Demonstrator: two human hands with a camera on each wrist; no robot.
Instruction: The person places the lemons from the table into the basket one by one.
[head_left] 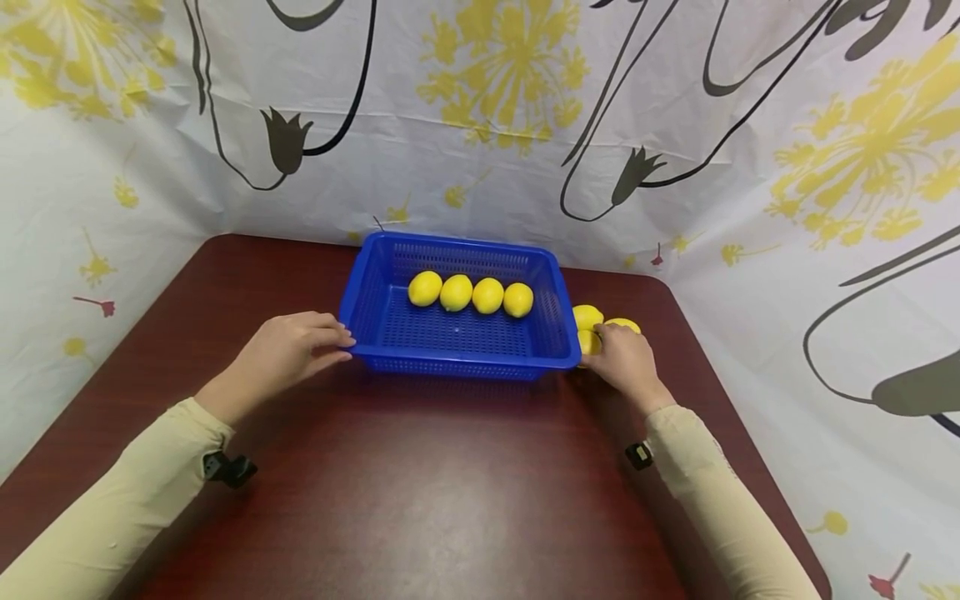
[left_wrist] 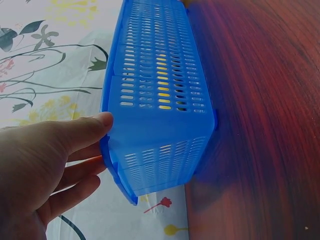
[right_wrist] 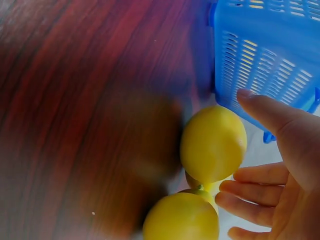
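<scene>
A blue plastic basket (head_left: pixel 450 357) with slotted sides stands on the table, and a row of several lemons (head_left: pixel 457 293) lies inside it. My left hand (head_left: pixel 288 354) holds the rim at the basket's near left corner, thumb on one side and fingers on the other in the left wrist view. Beyond the basket's right side, my right hand (head_left: pixel 628 360) reaches over loose lemons (head_left: pixel 587 317). In the right wrist view its thumb and fingers are spread around the nearest lemon (right_wrist: pixel 214 144), with the thumb tip overlapping the basket wall. Another lemon (right_wrist: pixel 181 220) sits beside that one.
The dark red wooden table (head_left: pixel 450 483) reaches back to a white patterned cloth (head_left: pixel 480 183) that hangs behind and along both sides. Each sleeved forearm carries a small black wrist device (head_left: pixel 228 469).
</scene>
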